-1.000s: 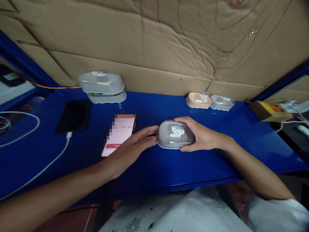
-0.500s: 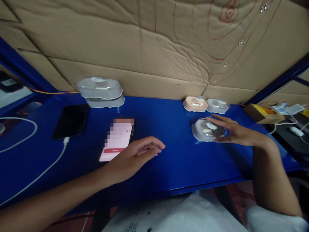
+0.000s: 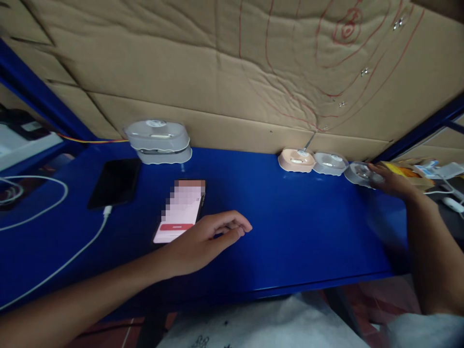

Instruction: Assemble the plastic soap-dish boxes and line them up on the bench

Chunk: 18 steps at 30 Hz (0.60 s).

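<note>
My right hand point(image 3: 393, 181) grips the far side of a grey oval box point(image 3: 358, 173) with a clear lid, at the right end of a row along the back. Beside it stands a similar grey oval box point(image 3: 329, 163), then a peach-coloured one point(image 3: 297, 159). My left hand point(image 3: 219, 237) rests loosely curled on the blue table point(image 3: 282, 232), holding nothing, its thumb a little apart from the fingers. Next to its wrist lies a phone with a lit screen point(image 3: 181, 208).
Two stacked grey oval boxes point(image 3: 159, 140) stand at the back left against the cardboard wall point(image 3: 145, 63). A dark phone point(image 3: 115, 183) lies at left, with a white cable point(image 3: 97, 232) plugged in. Past the right end sits a cardboard carton point(image 3: 416, 181) with yellow contents.
My right hand has carried the grey box from mid-table to the back right, into line with the other two. My left hand has stayed put; the view has shifted slightly.
</note>
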### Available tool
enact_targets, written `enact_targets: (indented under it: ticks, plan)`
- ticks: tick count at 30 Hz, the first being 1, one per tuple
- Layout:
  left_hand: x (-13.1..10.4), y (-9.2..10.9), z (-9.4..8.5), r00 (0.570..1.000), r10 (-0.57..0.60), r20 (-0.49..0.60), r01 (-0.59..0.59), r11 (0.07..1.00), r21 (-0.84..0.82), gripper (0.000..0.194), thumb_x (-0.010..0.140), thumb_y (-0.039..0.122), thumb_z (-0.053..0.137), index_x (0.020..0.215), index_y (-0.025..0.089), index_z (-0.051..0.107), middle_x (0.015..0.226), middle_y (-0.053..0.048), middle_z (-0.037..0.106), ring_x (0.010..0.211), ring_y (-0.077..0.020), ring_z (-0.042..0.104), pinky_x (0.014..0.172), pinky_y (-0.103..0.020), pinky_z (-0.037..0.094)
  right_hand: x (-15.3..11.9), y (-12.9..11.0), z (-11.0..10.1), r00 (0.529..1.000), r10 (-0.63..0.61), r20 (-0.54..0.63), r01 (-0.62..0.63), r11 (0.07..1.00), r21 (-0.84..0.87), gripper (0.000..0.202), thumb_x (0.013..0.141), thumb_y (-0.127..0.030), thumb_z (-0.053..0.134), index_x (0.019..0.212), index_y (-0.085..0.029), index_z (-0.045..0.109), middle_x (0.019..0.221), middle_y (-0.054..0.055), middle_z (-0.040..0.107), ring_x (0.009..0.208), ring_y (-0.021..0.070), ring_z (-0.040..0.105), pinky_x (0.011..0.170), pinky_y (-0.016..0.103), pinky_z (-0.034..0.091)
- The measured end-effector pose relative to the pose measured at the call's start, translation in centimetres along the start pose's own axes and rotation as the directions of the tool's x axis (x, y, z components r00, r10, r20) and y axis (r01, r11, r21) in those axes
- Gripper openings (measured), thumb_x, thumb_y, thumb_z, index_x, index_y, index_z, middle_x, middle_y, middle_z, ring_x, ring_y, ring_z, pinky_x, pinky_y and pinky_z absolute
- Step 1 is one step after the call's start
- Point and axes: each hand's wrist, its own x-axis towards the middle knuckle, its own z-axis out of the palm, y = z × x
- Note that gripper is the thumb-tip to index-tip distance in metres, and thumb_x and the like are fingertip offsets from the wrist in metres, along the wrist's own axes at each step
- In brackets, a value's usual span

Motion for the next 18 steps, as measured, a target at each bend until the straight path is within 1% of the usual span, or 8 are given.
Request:
enact_targets:
  ticks: [4,7,9,11,13,16,18]
  plan:
    - [0.1,-0.1,-0.3,1.000,0.005,0.018,-0.006,0.999,0.047,0.026,0.107,0.044,0.056,0.114,0.026,0.072,0.116,-0.004,0.078,0.108,-0.0225,0.075,0.096,-0.038,0.055,2.7,-0.9,0.9,0.996,0.033,0.087,-0.034,0.999,0.014,0.069,0.094,-0.013,0.062,0.161,-0.007,0.049,0.161,0.027,0.052,0.147,0.0330,0.056,0.118,0.038,0.043]
    - [0.2,-0.2,-0.3,1.000,0.011,0.018,-0.012,0.996,0.090,0.024,0.107,0.042,0.055,0.114,0.026,0.072,0.114,-0.003,0.077,0.107,-0.0216,0.075,0.096,-0.037,0.055,3.3,-2.0,1.2,0.994,0.014,0.105,-0.017,0.999,0.031,0.069,0.097,-0.015,0.060,0.164,-0.008,0.045,0.168,0.026,0.043,0.150,0.0321,0.053,0.121,0.038,0.040]
    - [0.2,-0.3,-0.3,1.000,0.016,0.018,-0.017,0.993,0.113,0.024,0.107,0.041,0.055,0.114,0.027,0.073,0.114,-0.003,0.077,0.107,-0.0209,0.075,0.095,-0.036,0.055,3.2,-3.1,1.2,0.995,-0.014,0.100,0.009,0.999,0.044,0.067,0.100,-0.019,0.060,0.164,-0.008,0.045,0.168,0.028,0.042,0.150,0.0328,0.053,0.121,0.040,0.039]
    - [0.2,-0.2,-0.3,1.000,0.017,0.019,-0.019,0.991,0.129,0.024,0.108,0.041,0.055,0.115,0.027,0.073,0.115,-0.002,0.078,0.107,-0.0201,0.074,0.095,-0.036,0.055,2.9,-4.4,1.1,0.995,-0.058,0.084,0.053,0.997,0.060,0.064,0.102,-0.021,0.059,0.163,-0.008,0.046,0.167,0.030,0.043,0.151,0.0334,0.052,0.122,0.042,0.038]
    - [0.2,-0.2,-0.2,1.000,0.019,0.020,-0.022,0.989,0.145,0.024,0.108,0.041,0.055,0.116,0.027,0.073,0.116,-0.002,0.078,0.108,-0.0194,0.074,0.096,-0.035,0.055,2.5,-5.8,1.0,0.990,-0.120,0.069,0.114,0.990,0.082,0.061,0.104,-0.020,0.057,0.163,-0.009,0.047,0.166,0.029,0.044,0.152,0.0328,0.050,0.123,0.043,0.037]
    - [0.2,0.0,-0.2,1.000,0.024,0.020,-0.027,0.986,0.165,0.024,0.108,0.040,0.054,0.116,0.027,0.073,0.116,-0.001,0.078,0.106,-0.0186,0.074,0.096,-0.034,0.055,2.0,-8.0,0.9,0.973,-0.225,0.055,0.217,0.969,0.118,0.061,0.103,-0.016,0.056,0.163,-0.009,0.046,0.165,0.027,0.047,0.156,0.0293,0.046,0.125,0.039,0.035]
    - [0.1,0.1,-0.2,0.999,0.027,0.020,-0.030,0.984,0.176,0.024,0.108,0.040,0.054,0.116,0.027,0.073,0.116,-0.001,0.078,0.106,-0.0186,0.074,0.096,-0.034,0.055,1.7,-9.4,0.8,0.957,-0.285,0.046,0.277,0.951,0.137,0.062,0.104,-0.016,0.057,0.164,-0.008,0.044,0.165,0.025,0.048,0.158,0.0266,0.043,0.124,0.035,0.035]
